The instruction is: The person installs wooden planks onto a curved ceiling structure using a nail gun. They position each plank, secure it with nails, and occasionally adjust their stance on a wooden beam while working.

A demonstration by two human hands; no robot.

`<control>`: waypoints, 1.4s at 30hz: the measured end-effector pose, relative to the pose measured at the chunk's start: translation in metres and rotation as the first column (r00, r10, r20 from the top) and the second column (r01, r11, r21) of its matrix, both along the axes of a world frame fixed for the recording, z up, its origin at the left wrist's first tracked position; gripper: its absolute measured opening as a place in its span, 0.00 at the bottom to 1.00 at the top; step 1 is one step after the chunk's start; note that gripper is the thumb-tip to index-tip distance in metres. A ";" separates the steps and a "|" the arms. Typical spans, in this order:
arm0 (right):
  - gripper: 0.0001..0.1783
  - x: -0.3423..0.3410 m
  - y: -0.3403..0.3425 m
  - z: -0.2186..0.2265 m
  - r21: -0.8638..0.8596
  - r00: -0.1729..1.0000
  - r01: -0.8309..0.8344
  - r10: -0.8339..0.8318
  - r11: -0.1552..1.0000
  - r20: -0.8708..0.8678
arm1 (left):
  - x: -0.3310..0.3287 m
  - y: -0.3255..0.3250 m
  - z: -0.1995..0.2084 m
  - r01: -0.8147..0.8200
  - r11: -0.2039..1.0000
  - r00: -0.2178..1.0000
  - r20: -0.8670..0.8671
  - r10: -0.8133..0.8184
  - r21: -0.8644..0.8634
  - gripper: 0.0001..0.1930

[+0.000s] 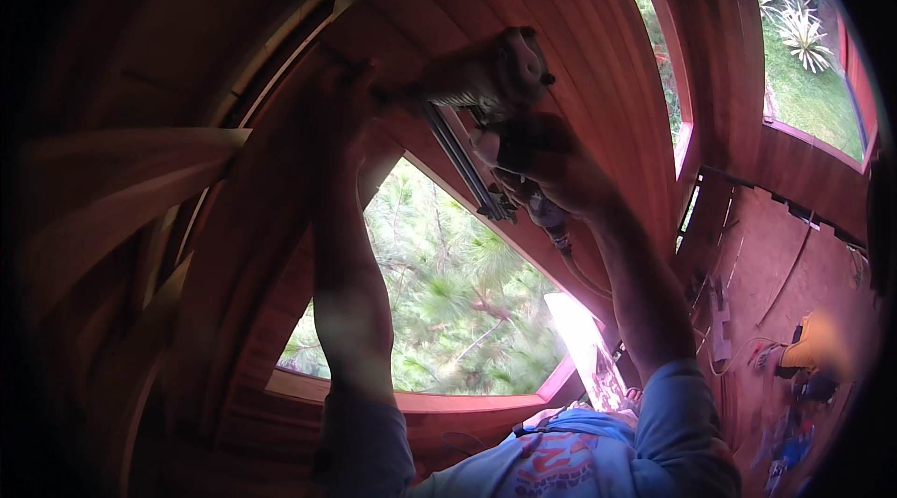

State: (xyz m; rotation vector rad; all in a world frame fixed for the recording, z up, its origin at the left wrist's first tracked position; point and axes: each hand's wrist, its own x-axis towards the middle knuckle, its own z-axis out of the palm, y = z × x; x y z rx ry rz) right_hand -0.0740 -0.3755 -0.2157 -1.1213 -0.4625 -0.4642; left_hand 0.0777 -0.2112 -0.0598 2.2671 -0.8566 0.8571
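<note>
My right hand (551,157) is wrapped round the handle of a pneumatic nail gun (495,78), raised in front of me. The nailer's nose points left toward a wooden board, and its long magazine (467,162) slopes down beneath it. From the base of the handle hangs an air hose (575,264). Up at the shadowed board near the nailer's nose is my left hand (346,101), its arm stretched upward. Deep shade hides its fingers, so whether they grip the board cannot be made out.
Reddish wooden planks (551,3) line the sloping wall. Below the nailer a triangular window opening (439,283) looks onto greenery. Pale beams (131,171) jut in at left. At lower right, tools and a yellow item (822,344) lie on the wooden floor (766,255).
</note>
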 end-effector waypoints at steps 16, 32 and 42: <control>0.22 -0.092 0.045 -0.186 -0.117 0.815 0.105 -0.153 0.988 -0.559 | -0.013 -0.009 -0.010 0.164 0.887 0.850 -0.394 -0.349 -0.432 0.15; 0.21 -0.236 0.127 -0.382 -0.299 0.332 0.159 -0.336 0.941 -0.881 | -0.046 -0.003 -0.109 0.443 0.606 0.751 -0.096 -0.654 -0.661 0.13; 0.28 -0.265 0.152 -0.428 -0.337 0.184 0.272 -0.392 0.901 -0.901 | -0.059 0.034 -0.405 0.524 0.819 0.565 -0.815 -0.129 0.233 0.09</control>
